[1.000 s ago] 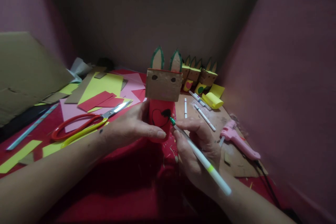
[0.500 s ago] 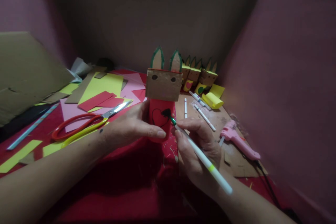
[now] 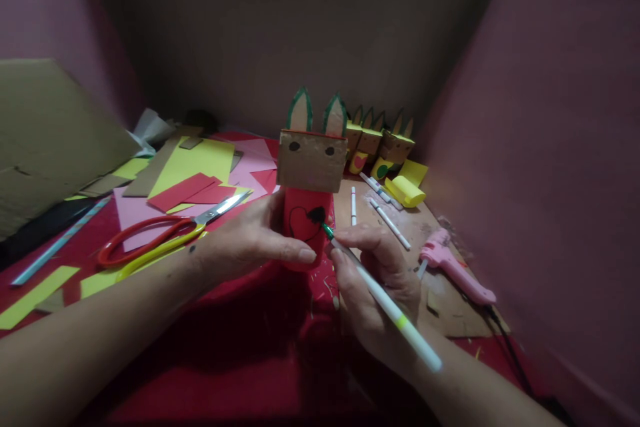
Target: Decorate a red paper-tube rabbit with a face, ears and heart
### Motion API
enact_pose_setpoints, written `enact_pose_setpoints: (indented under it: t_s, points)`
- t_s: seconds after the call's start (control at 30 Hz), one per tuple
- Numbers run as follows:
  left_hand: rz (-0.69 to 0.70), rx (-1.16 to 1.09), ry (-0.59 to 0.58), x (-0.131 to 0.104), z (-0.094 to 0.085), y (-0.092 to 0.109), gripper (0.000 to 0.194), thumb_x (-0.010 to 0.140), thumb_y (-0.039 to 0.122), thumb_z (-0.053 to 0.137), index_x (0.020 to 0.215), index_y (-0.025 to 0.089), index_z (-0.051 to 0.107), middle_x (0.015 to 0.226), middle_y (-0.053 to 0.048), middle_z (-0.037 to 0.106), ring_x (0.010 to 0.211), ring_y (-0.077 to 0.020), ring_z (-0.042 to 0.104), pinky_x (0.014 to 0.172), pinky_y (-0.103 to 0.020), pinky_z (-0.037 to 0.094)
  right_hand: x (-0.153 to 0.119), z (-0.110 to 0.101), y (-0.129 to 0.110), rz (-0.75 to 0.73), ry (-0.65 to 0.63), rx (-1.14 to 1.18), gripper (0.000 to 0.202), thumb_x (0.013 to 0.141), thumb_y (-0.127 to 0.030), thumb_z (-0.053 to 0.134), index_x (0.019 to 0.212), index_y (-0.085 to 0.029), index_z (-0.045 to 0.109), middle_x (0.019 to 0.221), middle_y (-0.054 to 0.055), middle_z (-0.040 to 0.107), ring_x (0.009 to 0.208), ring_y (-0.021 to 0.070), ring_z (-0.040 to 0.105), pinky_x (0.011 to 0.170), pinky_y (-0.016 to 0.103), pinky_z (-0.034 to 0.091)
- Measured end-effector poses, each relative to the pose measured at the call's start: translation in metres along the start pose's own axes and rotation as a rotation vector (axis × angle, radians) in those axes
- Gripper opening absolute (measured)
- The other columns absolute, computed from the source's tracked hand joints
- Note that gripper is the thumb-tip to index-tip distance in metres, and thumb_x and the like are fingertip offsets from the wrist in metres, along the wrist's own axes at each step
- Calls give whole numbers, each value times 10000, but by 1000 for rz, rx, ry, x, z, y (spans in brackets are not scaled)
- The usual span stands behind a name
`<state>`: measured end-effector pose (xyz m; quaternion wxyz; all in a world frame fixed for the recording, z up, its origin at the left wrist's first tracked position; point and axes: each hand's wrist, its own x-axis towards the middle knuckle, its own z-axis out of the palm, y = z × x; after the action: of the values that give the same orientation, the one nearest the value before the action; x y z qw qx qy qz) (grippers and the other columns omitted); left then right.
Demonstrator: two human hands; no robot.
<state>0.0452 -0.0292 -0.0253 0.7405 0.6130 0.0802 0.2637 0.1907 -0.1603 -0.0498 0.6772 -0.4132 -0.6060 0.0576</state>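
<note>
A paper and cardboard bunny figure (image 3: 311,163) stands upright before me, with a red tube body, a box head, two dotted eyes and green-edged ears. My left hand (image 3: 260,237) is closed around the red body, its thumb across the front near the bottom. On that body a heart outline is drawn, its upper right part filled in dark. My right hand (image 3: 380,273) pinches a white marker (image 3: 385,303) with a green tip and a yellow-green band. The tip meets the body at the heart's right side.
Scissors (image 3: 165,233) lie left among coloured paper sheets (image 3: 193,167). At right, a pink glue gun (image 3: 455,267) and several markers (image 3: 390,223) rest on a cardboard sheet (image 3: 460,320). Similar figures (image 3: 370,140) stand behind, near a yellow paper roll (image 3: 407,192). A striped straw (image 3: 60,243) lies far left.
The marker tip has shifted very slightly up and left along the heart's edge. My left hand and the bunny figure stay almost where they were.
</note>
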Motion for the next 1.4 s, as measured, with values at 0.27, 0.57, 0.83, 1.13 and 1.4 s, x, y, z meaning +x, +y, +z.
enact_pose_setpoints:
  t_s: [0.27,0.57,0.83,1.13,1.4]
  points:
    - [7,-24,-28,0,0,1,455,673,138,970,1056,203,733,935,-41,779,865,-198,745,768,-238,623,-3,-1,2,-30,-20,17,287,934,-54,638,1116,-273,678,967,-30,678,866,91,686,817,210,574]
    - [-9,-11,-21,0,0,1,456,661,141,973,1034,201,717,926,-41,777,874,-214,743,768,-265,626,-1,1,1,-50,-34,43,303,936,-54,634,1133,-280,675,986,-28,678,879,90,685,838,208,578]
    - [-2,-9,-24,0,-2,0,493,664,143,974,1083,199,721,947,-46,780,872,-203,739,775,-263,626,-2,0,1,0,1,11,299,934,-59,642,1132,-280,678,950,-41,667,836,88,670,789,217,567]
    - [-11,-18,-13,0,-1,-1,482,665,123,969,1076,183,723,940,-56,776,869,-203,742,773,-261,623,-1,1,0,-49,-27,-4,296,936,-62,641,1131,-283,671,979,-15,694,905,128,707,842,272,603]
    - [7,-36,-20,0,-2,0,491,650,111,969,1078,181,737,946,-67,772,825,-210,727,710,-260,609,-1,0,-3,13,10,-27,279,925,-87,650,1127,-278,672,935,-12,684,808,141,691,743,297,599]
